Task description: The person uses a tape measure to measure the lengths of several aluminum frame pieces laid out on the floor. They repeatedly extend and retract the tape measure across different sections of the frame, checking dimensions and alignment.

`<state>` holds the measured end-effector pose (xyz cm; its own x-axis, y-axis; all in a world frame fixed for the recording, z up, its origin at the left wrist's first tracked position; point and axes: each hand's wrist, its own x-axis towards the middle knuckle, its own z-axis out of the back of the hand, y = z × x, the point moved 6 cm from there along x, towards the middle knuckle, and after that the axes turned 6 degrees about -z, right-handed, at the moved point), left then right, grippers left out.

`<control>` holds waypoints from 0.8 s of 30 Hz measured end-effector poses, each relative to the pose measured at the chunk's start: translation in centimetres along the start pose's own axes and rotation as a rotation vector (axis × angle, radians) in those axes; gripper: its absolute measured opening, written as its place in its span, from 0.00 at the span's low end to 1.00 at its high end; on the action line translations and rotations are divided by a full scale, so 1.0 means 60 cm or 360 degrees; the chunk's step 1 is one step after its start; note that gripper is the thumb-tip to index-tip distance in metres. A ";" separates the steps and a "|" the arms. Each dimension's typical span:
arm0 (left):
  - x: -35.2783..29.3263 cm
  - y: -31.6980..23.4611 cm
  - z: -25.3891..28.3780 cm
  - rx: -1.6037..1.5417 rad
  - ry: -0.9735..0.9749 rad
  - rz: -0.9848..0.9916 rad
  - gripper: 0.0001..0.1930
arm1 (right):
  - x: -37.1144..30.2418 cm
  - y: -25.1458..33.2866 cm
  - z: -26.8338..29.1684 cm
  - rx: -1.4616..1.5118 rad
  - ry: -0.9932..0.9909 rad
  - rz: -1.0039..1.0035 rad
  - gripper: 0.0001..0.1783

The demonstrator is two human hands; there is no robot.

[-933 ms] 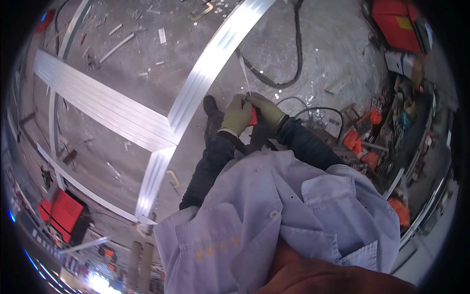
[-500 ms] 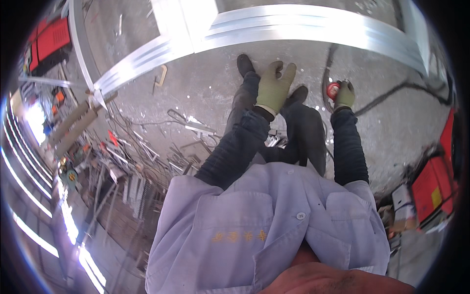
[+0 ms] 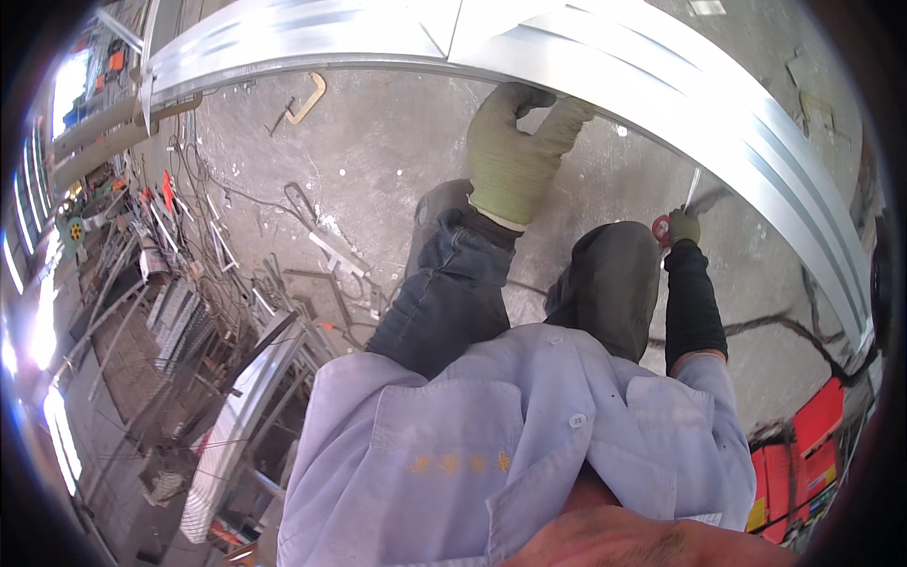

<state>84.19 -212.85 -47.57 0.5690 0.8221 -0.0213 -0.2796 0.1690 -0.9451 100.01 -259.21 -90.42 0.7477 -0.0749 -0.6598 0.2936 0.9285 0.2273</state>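
My left hand (image 3: 515,161), in a pale green work glove, reaches the near edge of the silver metal frame (image 3: 368,36). Its thumb and fingers are apart, with a gap between them, and the tips meet the edge, partly hidden there. Lower and to the right, my right hand (image 3: 684,227), also gloved, is closed round a red tape measure (image 3: 662,230). A thin bright strip, seemingly its blade (image 3: 694,184), sticks up from the hand toward the frame's right-hand part.
A C-shaped clamp (image 3: 307,99) lies on the concrete floor left of my left hand. Metal offcuts (image 3: 179,326) and cables are heaped at the left. Red machines (image 3: 794,472) stand at the lower right, near a dark cable (image 3: 784,323). My knees are bent beneath me.
The frame now looks nearer and larger. My left hand has moved up to its edge. My right hand has shifted right and lower with the tape measure, and a bright strip now shows above it.
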 end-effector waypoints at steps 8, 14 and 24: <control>0.010 0.012 0.002 -0.0344 0.0047 0.0152 0.31 | 0.061 0.049 0.030 0.0025 -0.0251 0.0225 0.33; 0.008 0.027 -0.006 -0.0283 -0.0094 -0.0156 0.34 | 0.000 -0.062 0.273 0.2023 -0.0458 0.0081 0.37; 0.005 0.023 -0.009 -0.0138 -0.0146 -0.0238 0.36 | -0.261 -0.092 0.717 0.2189 -0.2252 0.0000 0.42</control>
<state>84.40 -212.68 -49.08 0.5254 0.8380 0.1473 -0.1273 0.2485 -0.9602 112.27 -278.81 -50.55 0.4016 -0.9070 0.1267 -0.0429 0.1196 0.9919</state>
